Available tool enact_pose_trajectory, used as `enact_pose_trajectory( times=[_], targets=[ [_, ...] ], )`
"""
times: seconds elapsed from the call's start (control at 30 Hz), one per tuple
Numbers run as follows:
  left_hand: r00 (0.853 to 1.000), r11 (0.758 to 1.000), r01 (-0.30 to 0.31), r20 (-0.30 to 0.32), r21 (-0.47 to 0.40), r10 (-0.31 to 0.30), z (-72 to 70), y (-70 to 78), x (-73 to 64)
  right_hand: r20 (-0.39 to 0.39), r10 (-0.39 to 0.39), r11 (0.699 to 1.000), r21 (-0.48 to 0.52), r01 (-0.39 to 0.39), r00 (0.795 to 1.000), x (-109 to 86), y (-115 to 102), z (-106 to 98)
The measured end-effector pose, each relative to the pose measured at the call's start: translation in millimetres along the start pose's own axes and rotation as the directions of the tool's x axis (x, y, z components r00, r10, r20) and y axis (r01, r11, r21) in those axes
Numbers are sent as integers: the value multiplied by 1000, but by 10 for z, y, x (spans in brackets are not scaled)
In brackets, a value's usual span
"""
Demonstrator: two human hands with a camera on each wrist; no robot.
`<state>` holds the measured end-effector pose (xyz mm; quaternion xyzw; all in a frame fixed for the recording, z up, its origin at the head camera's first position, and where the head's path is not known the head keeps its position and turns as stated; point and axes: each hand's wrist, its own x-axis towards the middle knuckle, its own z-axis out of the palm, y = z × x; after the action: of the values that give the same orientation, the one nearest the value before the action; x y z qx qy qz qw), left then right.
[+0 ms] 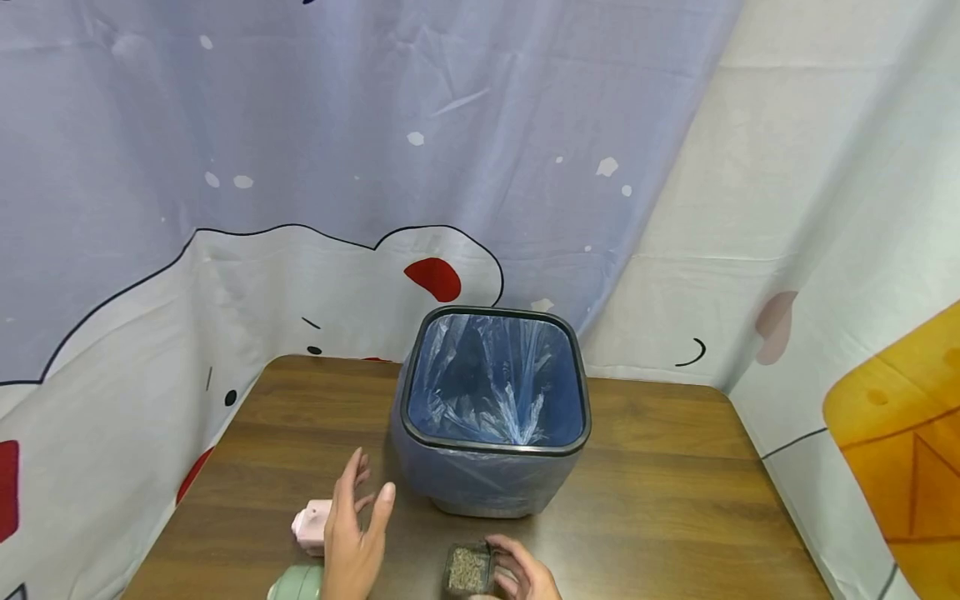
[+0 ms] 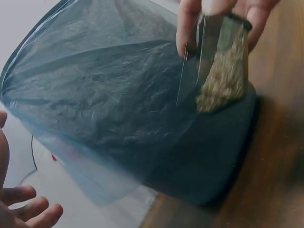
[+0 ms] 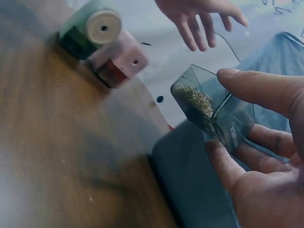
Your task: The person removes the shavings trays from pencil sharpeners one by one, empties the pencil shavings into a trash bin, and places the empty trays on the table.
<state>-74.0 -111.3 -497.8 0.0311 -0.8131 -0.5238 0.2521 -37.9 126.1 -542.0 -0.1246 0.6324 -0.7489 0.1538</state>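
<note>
My right hand (image 1: 525, 571) pinches a see-through grey plastic shavings drawer (image 3: 225, 114) between thumb and fingers. Pencil shavings (image 2: 223, 78) lie heaped inside it, on the near side of the bin in the head view. To the left, my left hand (image 1: 356, 533) is raised with fingers spread and nothing in them. Beside that hand stands a pink pencil sharpener (image 3: 126, 54), with a round hole in its face. A green pencil sharpener (image 3: 78, 28) with a pale round disc is next to the pink one, partly cut off by the head view's lower edge.
A blue-grey trash bin (image 1: 487, 483) with a black rim stands on the brown wooden table (image 1: 660, 500), lined with a thin clear bag (image 1: 517, 408). A printed curtain (image 1: 300, 167) hangs behind the table and along its sides.
</note>
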Motion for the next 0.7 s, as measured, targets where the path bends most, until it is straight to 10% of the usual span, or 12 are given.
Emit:
enact_pose_trajectory(
  times=[0.47,0.7],
  targets=[
    [953,953,-303,-2,-23,303,162,206,399,-223,47,998,-38,-57,974,-141,-66,-108],
    [950,936,-292,51,-198,308,231,296,491,-236,45,999,-17,-50,971,-163,-50,-184]
  ],
)
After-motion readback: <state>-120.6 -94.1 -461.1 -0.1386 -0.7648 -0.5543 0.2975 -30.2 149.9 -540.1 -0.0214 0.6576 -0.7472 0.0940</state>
